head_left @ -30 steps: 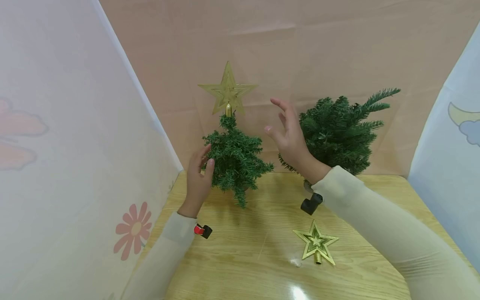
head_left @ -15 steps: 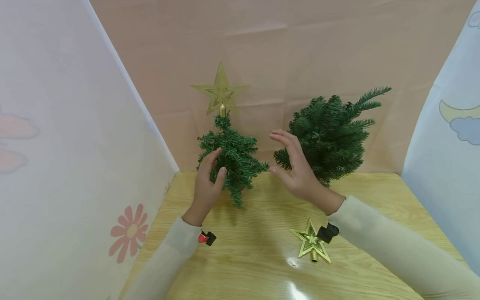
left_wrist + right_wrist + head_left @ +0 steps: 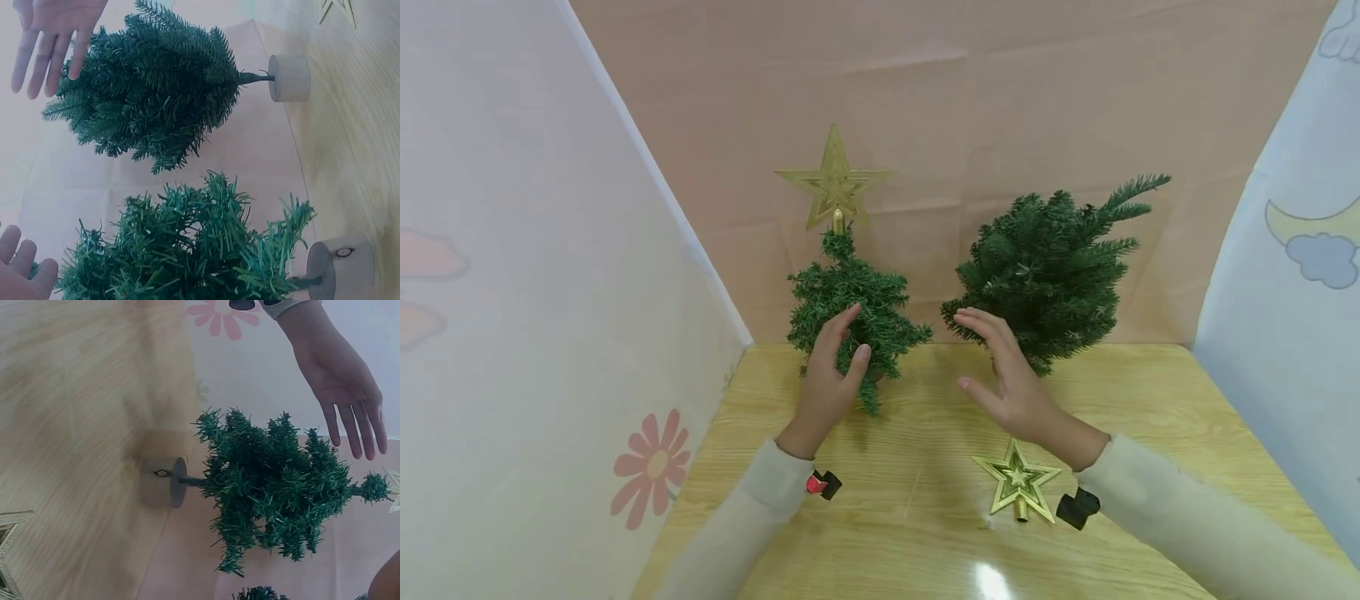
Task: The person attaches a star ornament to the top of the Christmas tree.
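Observation:
At the back left of the table stands a small green Christmas tree [image 3: 880, 308] with a gold star topper [image 3: 835, 177] upright on its tip. My left hand [image 3: 829, 375] hovers in front of this tree, overlapping its lower branches in the head view, fingers extended and thumb apart. My right hand [image 3: 1011, 383] is in the air before the fuller, darker Christmas tree [image 3: 1052, 275], its fingers stretched and holding nothing. A second gold star topper [image 3: 1017, 479] lies flat on the table below my right hand. In the right wrist view, my left hand [image 3: 344, 381] has an empty palm.
Each tree rises from a round pale wooden base [image 3: 290, 78]. Behind the wood-grain table [image 3: 925, 533] hangs a plain pinkish-tan cloth [image 3: 910, 125]. White panels with printed drawings [image 3: 647, 471] flank both sides.
My right hand has come down from beside the star-topped tree's upper part toward the table. My left hand has shifted right and slightly down. The head view has turned a little rightward.

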Tool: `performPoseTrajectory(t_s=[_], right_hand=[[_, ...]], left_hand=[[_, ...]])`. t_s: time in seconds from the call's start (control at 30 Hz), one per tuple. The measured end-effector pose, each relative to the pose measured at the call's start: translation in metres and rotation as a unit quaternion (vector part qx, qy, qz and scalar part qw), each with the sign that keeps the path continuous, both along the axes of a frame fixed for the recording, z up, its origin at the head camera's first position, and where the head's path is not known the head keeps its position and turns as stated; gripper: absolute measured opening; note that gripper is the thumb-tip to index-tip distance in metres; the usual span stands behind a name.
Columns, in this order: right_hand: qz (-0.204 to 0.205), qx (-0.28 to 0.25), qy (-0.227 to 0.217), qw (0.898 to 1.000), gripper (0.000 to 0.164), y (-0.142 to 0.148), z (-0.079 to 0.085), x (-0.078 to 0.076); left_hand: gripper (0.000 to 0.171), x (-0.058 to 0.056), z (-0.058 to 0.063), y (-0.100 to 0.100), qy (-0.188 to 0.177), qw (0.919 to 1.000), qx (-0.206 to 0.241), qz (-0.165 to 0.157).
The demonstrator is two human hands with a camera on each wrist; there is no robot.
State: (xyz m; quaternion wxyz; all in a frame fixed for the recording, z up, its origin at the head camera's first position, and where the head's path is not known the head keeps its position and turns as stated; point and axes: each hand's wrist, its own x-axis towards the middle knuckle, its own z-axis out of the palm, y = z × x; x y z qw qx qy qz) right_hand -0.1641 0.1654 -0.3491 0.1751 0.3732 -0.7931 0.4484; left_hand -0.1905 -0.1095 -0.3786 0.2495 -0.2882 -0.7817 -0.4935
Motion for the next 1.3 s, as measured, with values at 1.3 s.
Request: performPoseTrajectory(t_s=[1.3], right_hand=[[-0.009,0.055,-0.106,0.993,0.07,0.059,-0.079,0.057]], left_hand=[[0.05,-0.005,-0.028,0.068,-0.098,0.9912,0.012,-0.089]])
